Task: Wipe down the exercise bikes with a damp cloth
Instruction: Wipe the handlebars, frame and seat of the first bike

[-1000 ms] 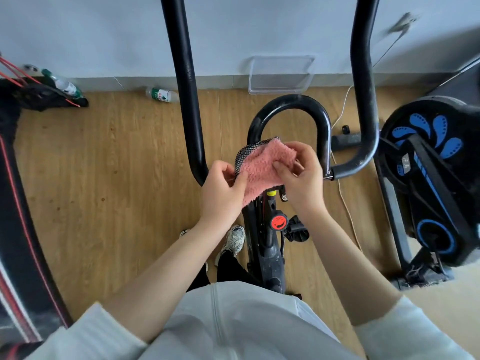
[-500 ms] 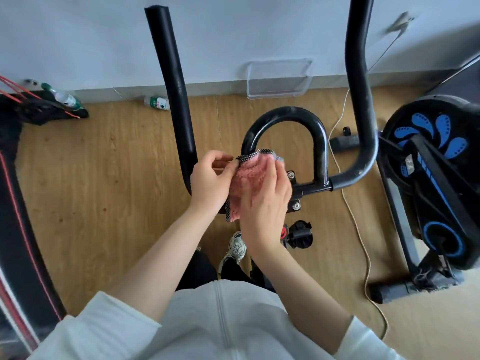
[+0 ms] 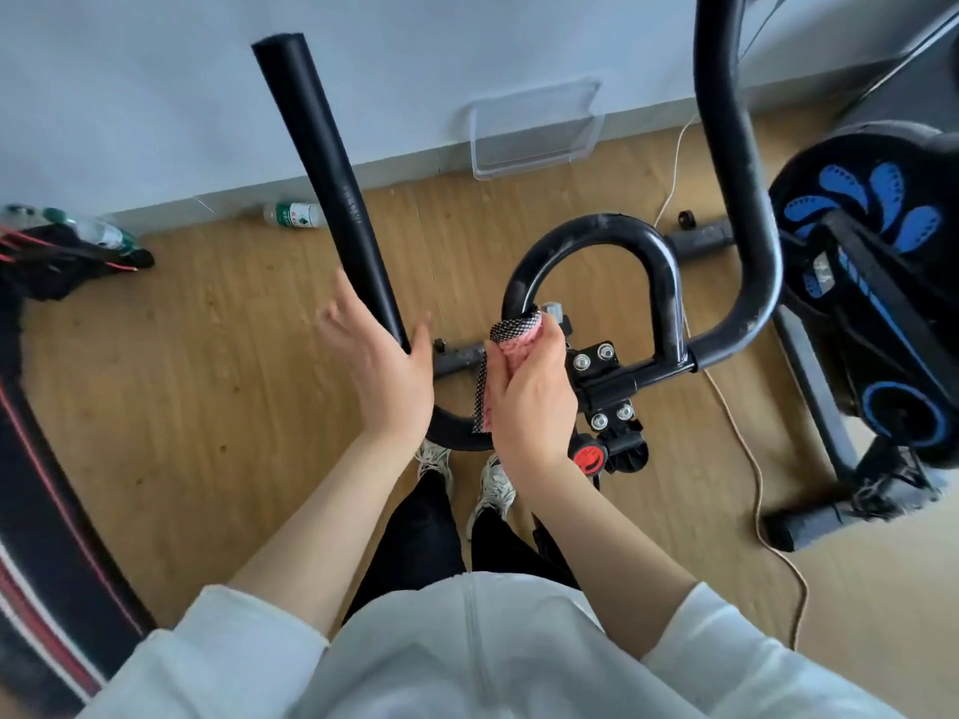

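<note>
Pink cloth [image 3: 520, 338] bunched inside right grip [image 3: 530, 402], at handlebar loop [image 3: 597, 229]

Bike handlebars [image 3: 332, 163] centre, wall [image 3: 155, 96] far.
The cloth [image 3: 519, 338] sits on the loop's [image 3: 597, 228] left end; bottle [image 3: 293, 215] and tray [image 3: 534, 132] on the floor [image 3: 207, 381] by the wall; second bike [image 3: 851, 163] right.

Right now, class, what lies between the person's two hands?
Head view: the cloth's mesh edge and a bend of black handlebar, between left hand and right hand.

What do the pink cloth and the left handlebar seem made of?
The pink cloth looks like microfibre or terry, by its fuzzy pile, with mesh backing. The left handlebar seems sleeved in matte black foam or rubber: dull, unreflective.
</note>
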